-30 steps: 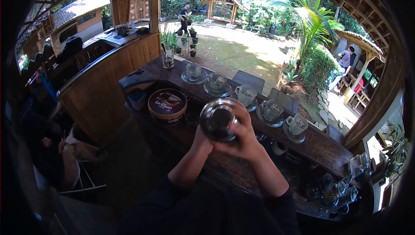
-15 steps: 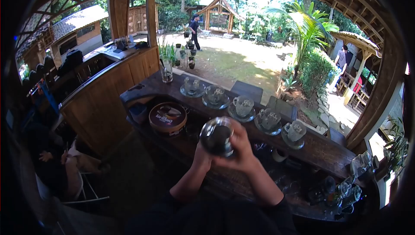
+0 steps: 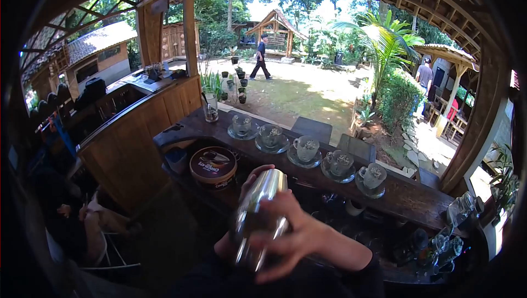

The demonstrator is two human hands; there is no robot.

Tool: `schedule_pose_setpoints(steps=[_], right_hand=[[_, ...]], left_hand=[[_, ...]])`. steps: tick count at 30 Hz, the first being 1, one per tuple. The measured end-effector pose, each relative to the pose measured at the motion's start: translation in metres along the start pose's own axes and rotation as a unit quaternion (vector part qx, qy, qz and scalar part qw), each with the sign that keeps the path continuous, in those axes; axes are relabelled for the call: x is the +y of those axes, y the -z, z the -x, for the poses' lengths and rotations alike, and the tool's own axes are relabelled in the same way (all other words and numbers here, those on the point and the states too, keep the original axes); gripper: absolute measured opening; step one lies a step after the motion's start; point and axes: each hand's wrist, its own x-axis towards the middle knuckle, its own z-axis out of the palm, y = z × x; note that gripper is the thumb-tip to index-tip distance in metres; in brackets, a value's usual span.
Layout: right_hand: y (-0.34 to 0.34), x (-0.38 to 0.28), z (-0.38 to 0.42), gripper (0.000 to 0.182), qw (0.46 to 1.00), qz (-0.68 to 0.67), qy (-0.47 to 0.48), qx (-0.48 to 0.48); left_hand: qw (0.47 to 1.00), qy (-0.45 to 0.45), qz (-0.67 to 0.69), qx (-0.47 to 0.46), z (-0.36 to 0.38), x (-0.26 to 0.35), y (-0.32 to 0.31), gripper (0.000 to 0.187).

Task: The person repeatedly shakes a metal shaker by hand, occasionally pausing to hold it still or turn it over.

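Note:
Both my hands grip a shiny metal shaker (image 3: 258, 210), held tilted close to my chest. My right hand (image 3: 299, 237) wraps its lower half from the right, fingers spread over it. My left hand (image 3: 250, 180) is mostly hidden behind the shaker, with fingers showing near its upper end. Beyond it, on the dark wooden bar counter (image 3: 406, 194), stand several glass cups on saucers (image 3: 306, 150) in a row, each with something pale inside.
A round brown tin (image 3: 213, 166) sits on the lower shelf at the left. A tall glass (image 3: 210, 108) stands at the counter's far left end. Glassware (image 3: 439, 240) clusters at the right. A seated person (image 3: 82, 210) is lower left. People walk in the garden beyond.
The shaker has come down and toward me, tipped from end-on to lengthwise. My right hand has slid over its side. A person in the garden has walked to the right.

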Motion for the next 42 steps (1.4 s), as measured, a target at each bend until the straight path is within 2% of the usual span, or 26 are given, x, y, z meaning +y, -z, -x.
schedule_pose_setpoints(steps=[2,4,6,7,8,10,11,12,14,16,18,20,22,23,24,25,26,29,30,33,34,36,39,40,41,42], right_hand=[[-0.002,-0.023,-0.008,0.063,0.995,0.064,0.076,0.001],[-0.002,-0.011,-0.011,0.065,0.996,-0.003,0.058,0.065],[0.003,0.007,0.014,0.068,0.994,-0.045,-0.096,-0.007],[-0.008,0.019,0.03,0.066,0.982,-0.073,-0.169,0.044],[-0.018,0.03,0.041,0.065,0.962,-0.099,-0.235,0.097],[-0.014,0.021,0.036,0.064,0.976,-0.112,-0.163,0.093],[0.006,-0.001,0.008,0.064,0.95,-0.179,-0.256,0.003],[0.003,-0.007,-0.002,0.052,0.999,-0.043,-0.01,-0.009],[-0.002,-0.035,-0.011,0.05,0.997,0.064,0.046,-0.025],[0.006,-0.03,-0.007,0.05,0.999,-0.02,0.032,-0.011],[0.003,-0.002,0.006,0.051,0.997,-0.06,-0.028,0.046],[-0.013,0.018,0.034,0.058,0.96,-0.093,-0.245,0.098],[-0.013,0.017,0.039,0.059,0.967,-0.096,-0.217,0.096],[0.004,-0.002,0.023,0.056,0.956,-0.14,-0.256,0.009],[0.005,-0.006,0.014,0.056,0.998,-0.041,-0.039,-0.006],[0.009,-0.026,0.004,0.059,0.997,-0.049,-0.027,-0.043],[0.011,-0.039,-0.005,0.063,0.996,0.047,0.032,-0.074],[0.024,-0.03,-0.008,0.059,0.998,0.028,0.055,-0.034],[0.019,-0.018,0.01,0.069,1.0,0.018,0.016,-0.007],[0.012,0.008,0.068,0.075,0.954,-0.036,-0.287,0.081],[0.019,0.008,0.077,0.074,0.911,-0.046,-0.39,0.125],[0.042,-0.006,0.09,0.071,0.924,0.016,-0.357,0.137],[0.089,-0.057,0.073,0.067,0.956,-0.015,-0.245,0.158],[0.088,-0.085,0.104,0.065,0.933,0.036,-0.3,0.195],[0.089,-0.122,0.066,0.069,0.855,-0.194,-0.322,0.357],[0.08,-0.143,0.043,0.055,0.782,-0.053,-0.46,0.416]], left_hand=[[0.99,-0.083,0.031,-0.113,0.004,0.004,-0.025,0.054],[0.991,-0.06,0.085,-0.089,0.003,0.002,-0.025,0.051],[0.994,-0.084,0.064,-0.041,-0.003,-0.022,-0.014,0.045],[0.934,0.086,0.344,0.041,-0.015,-0.088,0.119,0.043],[0.989,-0.02,0.125,0.07,-0.005,-0.063,0.064,0.045],[0.908,0.026,0.417,0.029,-0.005,-0.089,0.126,0.047],[0.967,0.005,0.253,-0.014,-0.008,-0.049,0.073,0.049],[0.995,-0.023,0.087,-0.049,0.003,-0.008,0.008,0.051],[0.984,-0.068,0.017,-0.164,0.01,0.011,-0.022,0.051],[0.984,-0.085,0.018,-0.154,0.008,0.013,-0.033,0.049],[0.96,0.185,0.054,0.203,0.001,0.013,-0.008,0.047],[0.982,-0.001,0.186,0.011,-0.005,-0.07,0.102,0.043],[0.922,0.053,0.384,0.014,-0.001,-0.078,0.112,0.04],[0.837,0.248,0.457,-0.172,-0.004,-0.052,0.05,0.04],[0.681,0.424,0.491,-0.34,0.002,-0.025,-0.01,0.041],[0.853,0.33,0.328,-0.234,0.001,-0.001,0.017,0.043],[0.961,0.211,0.144,-0.105,0.003,0.019,0.048,0.046],[0.961,0.217,0.141,-0.093,-0.004,0.013,0.067,0.046],[0.996,0.023,-0.002,-0.081,-0.006,-0.007,0.007,0.044],[0.982,0.059,0.18,0.016,-0.023,-0.08,0.035,0.034],[0.975,0.099,-0.116,0.162,-0.027,-0.086,0.015,0.034],[0.971,0.152,-0.131,0.13,-0.038,-0.101,0.01,0.035],[0.984,0.04,-0.164,-0.056,-0.041,-0.091,-0.073,0.047],[0.974,0.002,-0.186,-0.132,-0.042,-0.085,-0.101,0.048],[0.964,-0.023,-0.18,-0.192,-0.043,-0.09,-0.117,0.046],[0.951,-0.048,-0.175,-0.249,-0.045,-0.099,-0.131,0.045]])
